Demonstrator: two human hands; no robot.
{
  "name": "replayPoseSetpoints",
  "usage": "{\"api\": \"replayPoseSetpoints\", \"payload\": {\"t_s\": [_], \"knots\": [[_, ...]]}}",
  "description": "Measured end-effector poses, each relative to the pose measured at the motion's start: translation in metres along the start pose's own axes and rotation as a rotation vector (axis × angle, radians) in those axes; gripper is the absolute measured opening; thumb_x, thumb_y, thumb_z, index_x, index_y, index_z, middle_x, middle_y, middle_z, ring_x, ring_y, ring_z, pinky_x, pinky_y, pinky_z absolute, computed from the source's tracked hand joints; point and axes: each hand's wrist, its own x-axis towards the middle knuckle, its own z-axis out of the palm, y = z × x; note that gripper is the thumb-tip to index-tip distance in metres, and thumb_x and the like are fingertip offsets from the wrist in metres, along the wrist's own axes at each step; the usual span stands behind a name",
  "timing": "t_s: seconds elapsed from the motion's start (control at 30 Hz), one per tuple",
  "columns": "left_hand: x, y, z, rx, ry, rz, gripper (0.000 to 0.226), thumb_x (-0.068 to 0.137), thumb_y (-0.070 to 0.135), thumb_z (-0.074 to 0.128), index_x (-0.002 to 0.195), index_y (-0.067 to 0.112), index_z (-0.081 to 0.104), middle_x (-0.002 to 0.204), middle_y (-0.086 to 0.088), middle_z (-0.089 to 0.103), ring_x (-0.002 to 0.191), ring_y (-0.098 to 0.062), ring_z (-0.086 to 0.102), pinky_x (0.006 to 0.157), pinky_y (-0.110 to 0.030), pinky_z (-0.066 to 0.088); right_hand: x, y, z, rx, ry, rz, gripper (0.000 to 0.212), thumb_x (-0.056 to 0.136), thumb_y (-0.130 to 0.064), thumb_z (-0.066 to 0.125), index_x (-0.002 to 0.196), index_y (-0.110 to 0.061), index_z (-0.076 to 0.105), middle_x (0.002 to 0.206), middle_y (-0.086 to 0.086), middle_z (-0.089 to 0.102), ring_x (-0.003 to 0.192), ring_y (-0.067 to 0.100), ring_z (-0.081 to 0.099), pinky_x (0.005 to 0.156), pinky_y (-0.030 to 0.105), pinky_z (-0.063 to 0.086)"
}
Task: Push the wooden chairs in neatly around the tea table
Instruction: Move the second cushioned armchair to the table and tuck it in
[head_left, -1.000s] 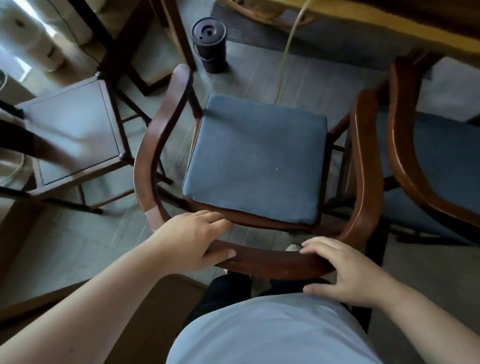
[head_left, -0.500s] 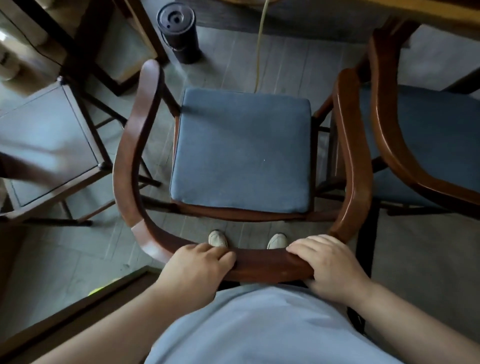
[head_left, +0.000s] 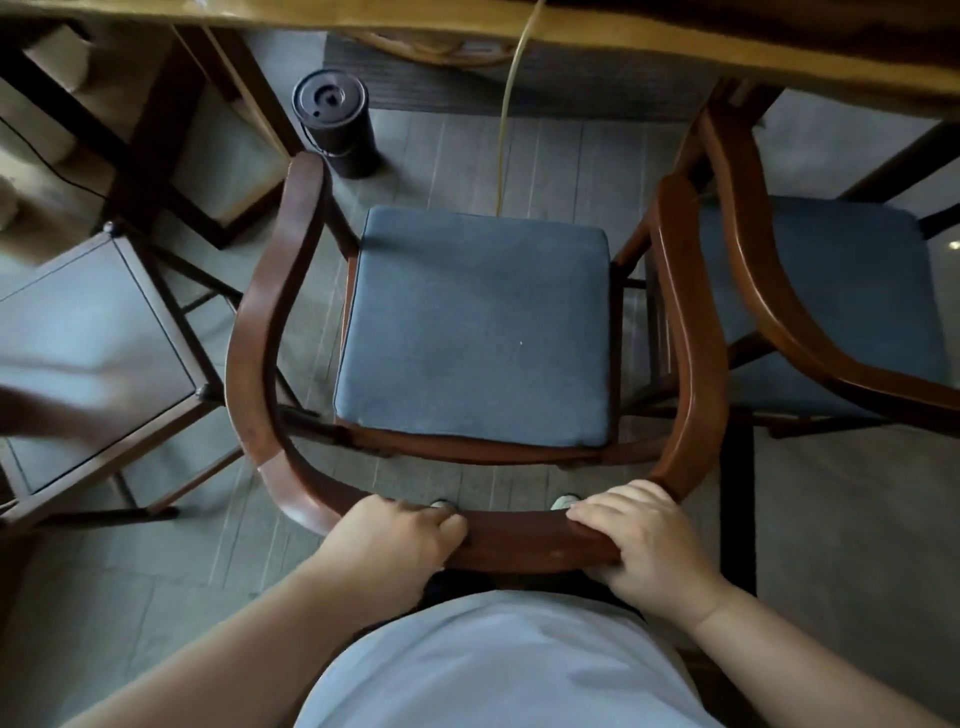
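Head view. My left hand (head_left: 395, 540) and my right hand (head_left: 644, 545) each grasp the curved back rail of the dark brown wooden armchair (head_left: 519, 540), fingers curled over its top edge, the left near the rail's left bend, the right near its right bend. My grip is clenched on the rail on both sides. The chair carries a square blue-grey fabric seat cushion (head_left: 472, 327); its two armrests reach forward toward the pale wooden tea surface (head_left: 675, 36), whose edge runs along the top of the frame. The armrest tips lie near that edge, while the cushion stands clear of it.

Just beside the chair on the right stands a second dark brown wooden armchair with a blue-grey cushion (head_left: 831, 301), its front partly under the surface. On the left stands a dark-framed square side stool (head_left: 98, 358). A black cylindrical container (head_left: 335, 124) sits on the grey plank floor (head_left: 831, 519) ahead of the left armrest. A thin yellowish cord (head_left: 511, 114) hangs from the surface edge down to the floor. The toes of two pale shoes (head_left: 563, 501) show beneath the rail.
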Motion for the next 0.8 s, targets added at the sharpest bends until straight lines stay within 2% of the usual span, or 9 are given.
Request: {"api": "replayPoseSetpoints", "payload": {"t_s": [0.07,0.17,0.27,0.37,0.47,0.57,0.67,0.73,0.8], "knots": [[-0.002,-0.02,-0.006,0.027,0.008,-0.041,0.025,0.073,0.019,0.061,0.095,0.023,0.052,0.076,0.004,0.064,0.063,-0.026,0.064,0.051,-0.036,0.052,0.013,-0.009,0.002,-0.012,0.027,0.013,0.038,0.059,-0.02,0.075,0.097,-0.023,0.071,0.096,-0.009,0.072,0.085,0.018,0.064,0.078,0.035,0.048],[-0.001,-0.043,-0.024,0.067,0.02,-0.046,0.023,0.071,0.02,0.065,0.09,0.026,0.055,0.069,0.007,0.063,0.057,-0.025,0.063,0.047,-0.031,0.049,0.034,-0.02,0.001,-0.005,0.06,0.04,0.041,0.056,-0.016,0.077,0.095,-0.024,0.072,0.094,-0.01,0.072,0.084,0.018,0.064,0.079,0.036,0.048],[-0.002,-0.052,-0.038,0.081,0.012,-0.088,0.022,0.082,0.022,0.057,0.103,0.028,0.055,0.084,0.005,0.066,0.073,-0.027,0.065,0.058,-0.033,0.046,0.047,-0.027,0.0,0.005,0.068,0.04,0.032,0.063,-0.027,0.069,0.095,-0.025,0.071,0.092,-0.01,0.072,0.083,0.02,0.065,0.077,0.038,0.05],[-0.004,-0.053,-0.035,0.091,-0.015,-0.113,0.027,0.087,0.024,0.051,0.113,0.03,0.052,0.094,0.005,0.065,0.082,-0.026,0.064,0.066,-0.034,0.047,0.049,-0.025,0.004,0.041,0.018,-0.008,0.033,0.068,-0.036,0.062,0.099,-0.024,0.069,0.096,-0.008,0.071,0.085,0.02,0.065,0.077,0.038,0.052],[-0.008,-0.051,-0.023,0.042,-0.004,-0.121,0.03,0.087,0.024,0.05,0.116,0.031,0.052,0.096,0.006,0.065,0.084,-0.024,0.064,0.066,-0.035,0.05,0.047,-0.013,0.005,0.089,-0.143,-0.068,0.039,0.069,-0.027,0.067,0.109,-0.023,0.066,0.105,-0.007,0.069,0.096,0.018,0.064,0.086,0.037,0.05],[-0.01,-0.054,-0.013,0.016,0.055,-0.11,0.029,0.084,0.024,0.053,0.113,0.032,0.056,0.092,0.008,0.066,0.079,-0.021,0.065,0.063,-0.035,0.051,0.049,0.013,-0.009,0.036,-0.373,-0.016,0.048,0.067,-0.026,0.066,0.114,-0.029,0.062,0.11,-0.009,0.067,0.102,0.015,0.061,0.093,0.034,0.045],[-0.01,-0.055,-0.005,0.034,0.108,-0.103,0.03,0.076,0.024,0.059,0.104,0.033,0.059,0.083,0.011,0.067,0.071,-0.019,0.065,0.054,-0.034,0.052,0.067,0.038,-0.033,-0.286,-0.628,-0.025,0.038,0.064,-0.033,0.058,0.101,-0.029,0.061,0.098,-0.009,0.066,0.097,0.017,0.061,0.091,0.033,0.042],[-0.012,-0.056,0.0,0.035,0.134,-0.116,0.031,0.071,0.023,0.059,0.1,0.034,0.059,0.079,0.011,0.067,0.068,-0.019,0.065,0.05,-0.033,0.051,0.085,0.038,-0.042,-0.37,-0.792,-0.032,0.028,0.066,-0.034,0.06,0.093,-0.029,0.056,0.092,-0.008,0.064,0.093,0.018,0.061,0.087,0.033,0.04],[-0.013,-0.056,0.003,0.015,0.171,-0.117,0.03,0.069,0.024,0.059,0.098,0.034,0.059,0.076,0.011,0.065,0.066,-0.019,0.064,0.05,-0.034,0.052,0.098,0.035,-0.043,-0.38,-0.931,-0.023,0.027,0.067,-0.032,0.062,0.092,-0.028,0.053,0.093,-0.006,0.062,0.091,0.02,0.06,0.087,0.036,0.042]]}}
